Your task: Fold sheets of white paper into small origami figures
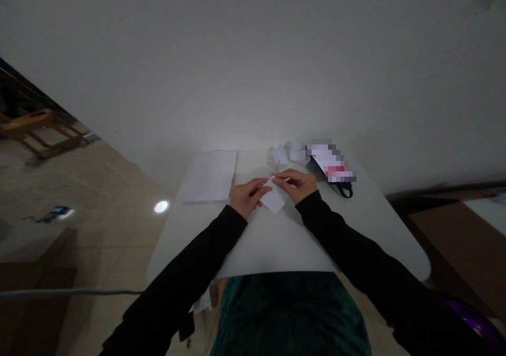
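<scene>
A small folded piece of white paper (pixel 275 200) is held between my two hands over the middle of the table. My left hand (pixel 247 195) pinches its left side between thumb and fingers. From the right, my right hand (pixel 297 183) grips the top edge, its fingertips close to those of the left. The paper tapers to a point toward me. Just beyond the hands stand two folded white paper pieces, one (pixel 279 156) at the left and another (pixel 299 153) beside it. Their exact shapes are too blurred to tell.
A stack of white paper sheets (pixel 211 176) lies at the table's back left. At the back right is a phone-like flat object (pixel 331 163), partly pixelated, with a black loop (pixel 346 189). The white table (pixel 272 250) meets a wall behind. A wooden chair (pixel 37 124) stands far left.
</scene>
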Action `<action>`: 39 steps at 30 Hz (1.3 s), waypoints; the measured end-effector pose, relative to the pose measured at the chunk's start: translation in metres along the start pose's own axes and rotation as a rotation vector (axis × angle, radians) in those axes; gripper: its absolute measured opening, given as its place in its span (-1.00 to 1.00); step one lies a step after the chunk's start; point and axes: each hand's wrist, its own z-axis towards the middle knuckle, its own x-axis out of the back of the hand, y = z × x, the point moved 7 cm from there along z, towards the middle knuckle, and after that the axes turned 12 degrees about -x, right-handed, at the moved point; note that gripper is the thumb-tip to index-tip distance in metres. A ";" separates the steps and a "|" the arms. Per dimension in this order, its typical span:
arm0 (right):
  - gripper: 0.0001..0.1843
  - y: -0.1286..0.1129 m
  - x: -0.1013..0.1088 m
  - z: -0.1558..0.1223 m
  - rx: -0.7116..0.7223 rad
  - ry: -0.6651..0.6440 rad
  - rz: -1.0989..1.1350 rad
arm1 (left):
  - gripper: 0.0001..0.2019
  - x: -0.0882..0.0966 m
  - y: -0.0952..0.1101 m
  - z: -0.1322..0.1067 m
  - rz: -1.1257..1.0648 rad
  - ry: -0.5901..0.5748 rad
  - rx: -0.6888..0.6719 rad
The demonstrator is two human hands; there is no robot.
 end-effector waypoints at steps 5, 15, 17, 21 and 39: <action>-0.92 -0.012 0.003 -0.004 0.111 0.046 -0.035 | -0.73 -0.005 0.008 0.000 0.068 -0.069 -0.065; -0.94 -0.004 0.002 -0.004 -0.004 -0.041 0.167 | -0.73 -0.007 0.021 -0.002 0.224 -0.100 -0.248; -0.90 0.009 -0.001 -0.002 -0.158 -0.066 0.260 | -0.74 -0.008 0.025 -0.002 0.288 -0.113 -0.307; -0.80 0.037 -0.009 -0.005 -0.512 -0.086 0.432 | -0.76 -0.006 0.032 -0.002 0.399 -0.109 -0.405; -0.87 0.010 -0.001 0.000 -0.162 -0.002 0.145 | -0.77 -0.006 0.029 -0.002 0.316 -0.122 -0.280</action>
